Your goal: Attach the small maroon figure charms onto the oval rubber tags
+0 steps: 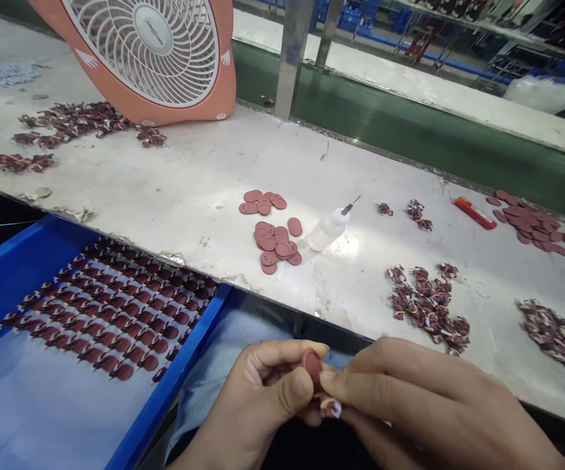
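right grip (424, 401) sits at the lower right, thumb and fingertips drawn together at a disc's edge; what lies between them is partly hidden, so i cannot tell how much they have hold of. left grip (260, 398), just beside it, is pinched around that oval disc (311, 365), thumb on one side and forefinger curled along the top. a small figure piece (330, 407) with white and orange bits shows just below the disc, between the two hands. whether both parts touch is hard to tell — fingers cover the place where they would meet.

the step looks like fitting disc to figure. a light pinch on the rim would leave the disc's face readable while the right fingertips do the lining up. pressing straight seems safer than sliding, since a sideways push could set the figure crooked.

to the left, the blue tray (8, 254) offers a pattern: its rows of pieces (124, 372) lie mostly with discs facing the same way.

beyond, on the desk (204, 183), a cluster of figures (426, 300) lies to the right, with loose discs (267, 238) near the middle. a needle-tipped bottle (328, 230) stands just beside those discs — worth reaching around with care. farther back is an orange-framed fan (157, 59); its breeze, if running, might shift light parts.
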Demonstrator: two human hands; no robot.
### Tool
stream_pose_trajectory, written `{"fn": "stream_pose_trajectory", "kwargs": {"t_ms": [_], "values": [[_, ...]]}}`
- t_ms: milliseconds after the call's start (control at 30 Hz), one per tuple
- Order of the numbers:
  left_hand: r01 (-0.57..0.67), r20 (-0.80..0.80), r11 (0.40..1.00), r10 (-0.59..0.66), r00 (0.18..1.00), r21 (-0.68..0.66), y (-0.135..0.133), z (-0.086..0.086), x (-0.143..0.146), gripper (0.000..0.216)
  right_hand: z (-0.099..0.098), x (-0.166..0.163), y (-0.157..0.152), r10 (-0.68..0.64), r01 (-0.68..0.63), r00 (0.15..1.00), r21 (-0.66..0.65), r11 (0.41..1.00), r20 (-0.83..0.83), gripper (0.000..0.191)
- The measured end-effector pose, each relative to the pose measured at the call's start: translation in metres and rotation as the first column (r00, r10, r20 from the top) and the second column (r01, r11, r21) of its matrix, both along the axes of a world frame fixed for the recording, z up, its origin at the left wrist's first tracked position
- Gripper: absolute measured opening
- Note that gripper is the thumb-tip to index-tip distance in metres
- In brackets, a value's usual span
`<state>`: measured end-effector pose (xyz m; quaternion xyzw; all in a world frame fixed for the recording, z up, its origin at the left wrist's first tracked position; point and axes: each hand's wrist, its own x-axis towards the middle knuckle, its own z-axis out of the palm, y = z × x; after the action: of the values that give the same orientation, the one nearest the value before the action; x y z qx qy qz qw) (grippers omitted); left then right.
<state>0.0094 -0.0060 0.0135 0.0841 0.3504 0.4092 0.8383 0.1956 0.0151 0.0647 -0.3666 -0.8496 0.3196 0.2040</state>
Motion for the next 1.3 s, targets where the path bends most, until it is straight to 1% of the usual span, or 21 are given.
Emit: {"fn": "stream_pose_trajectory", "kwargs": {"t_ms": [133,233,333,467,567,667,767,800,900,1000,1133,1233,1300], "values": [[-0.028,-0.033,0.999,0.029,0.999,0.017,0.0,-0.002,0.002,0.022,-0.002,-0.002,0.002,0.016,-0.015,1.0,-0.024,1.0,0.027,0.019],[-0.049,-0.05,0.999,0.048,0.998,-0.006,0.0,-0.001,0.002,0.022,-0.001,-0.005,0.002,0.008,-0.007,1.0,-0.027,1.0,0.028,0.02],[-0.065,-0.075,0.998,0.063,0.995,-0.027,0.0,0.0,0.002,0.025,0.002,-0.007,0.005,-0.011,0.011,1.0,0.01,1.0,-0.007,0.021],[-0.076,-0.095,0.996,0.072,0.993,-0.041,0.0,-0.001,0.002,0.027,0.003,-0.012,0.011,-0.003,0.006,0.999,0.052,0.999,-0.055,0.018],[-0.073,-0.076,0.996,0.069,0.995,-0.049,0.0,-0.004,0.001,0.027,0.005,-0.014,0.015,0.0,0.001,1.0,0.034,0.999,-0.03,0.02],[-0.051,-0.033,0.999,0.051,0.998,-0.004,0.002,-0.01,-0.001,0.026,0.008,-0.013,0.016,0.005,-0.006,1.0,0.025,1.0,0.021,0.021],[-0.043,0.038,0.997,0.041,0.998,0.063,0.004,-0.018,-0.004,0.022,0.009,-0.011,0.018,-0.022,0.022,1.0,0.036,0.999,0.011,0.033],[-0.052,0.06,0.997,0.049,0.997,0.058,0.005,-0.021,-0.005,0.02,0.008,-0.011,0.018,-0.038,0.039,0.999,0.039,0.998,-0.007,0.036],[-0.071,0.111,0.997,0.075,0.991,-0.038,0.005,-0.029,-0.008,0.016,0.001,-0.012,0.02,-0.084,0.087,0.994,0.031,0.996,-0.074,0.03],[-0.073,0.149,0.992,0.087,0.985,-0.101,0.005,-0.033,-0.01,0.016,-0.008,-0.017,0.02,-0.116,0.112,0.987,-0.046,0.993,-0.113,0.025],[-0.073,0.17,0.994,0.085,0.982,-0.077,0.004,-0.033,-0.013,0.019,-0.019,-0.024,0.018,-0.139,0.122,0.983,-0.139,0.983,-0.122,0.027],[-0.063,0.157,0.997,0.069,0.985,-0.046,0.005,-0.033,-0.016,0.024,-0.024,-0.029,0.018,-0.133,0.113,0.983,-0.151,0.982,-0.124,0.031],[-0.062,0.139,0.997,0.067,0.988,-0.039,0.005,-0.033,-0.018,0.027,-0.027,-0.032,0.018,-0.12,0.102,0.984,-0.137,0.985,-0.129,0.034]]}}
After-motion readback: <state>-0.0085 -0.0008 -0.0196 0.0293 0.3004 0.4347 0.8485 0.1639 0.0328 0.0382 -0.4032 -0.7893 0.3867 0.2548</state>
